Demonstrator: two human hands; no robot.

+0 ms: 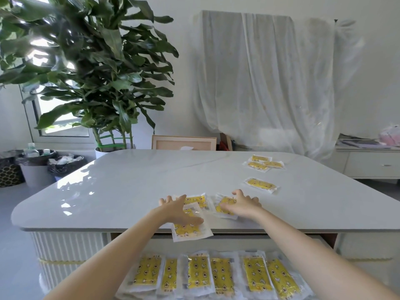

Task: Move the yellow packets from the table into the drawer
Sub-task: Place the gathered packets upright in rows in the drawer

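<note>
Now the person is reaching both bare arms over the white table (pixel 129 187), near its front edge. The left hand (pixel 180 211) is lying flat with spread fingers on a yellow packet (pixel 190 229), which is hanging partly over the table edge. Another packet (pixel 198 200) is lying just behind this hand. The right hand (pixel 243 205) is also open, with fingers spread, and it is pressing on a third packet (pixel 224 205). Neither hand is gripping anything. Farther on the right side of the table, a single packet (pixel 260 184) is lying alone, and a group of three packets (pixel 263 163) is lying behind it. Below the table edge, the open drawer (pixel 216 243) is holding a row of yellow packets (pixel 216 273) side by side.
</note>
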